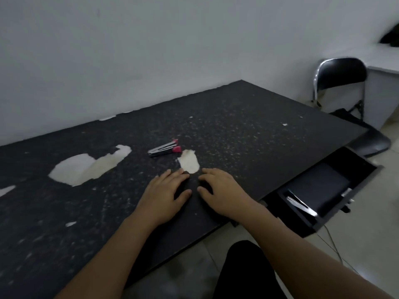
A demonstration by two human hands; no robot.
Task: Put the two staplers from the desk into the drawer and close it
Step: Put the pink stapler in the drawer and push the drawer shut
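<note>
Staplers [164, 148] lay just beyond both empty, flat grips [164, 192] [220, 190] — a hasty grab could knock them from the bench [259, 130], missing the open drawer [336, 203].

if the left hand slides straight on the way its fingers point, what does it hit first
Probably the pale worn patch of the desk just past the left hand; that is only surface. The red-ended staplers lie slightly left of that line, so it may miss them.

Bare desk [248, 126] between my hands and stapler [165, 148]; drawer [336, 203] mouth open, my right forearm [280, 238] crossing its corner
</note>
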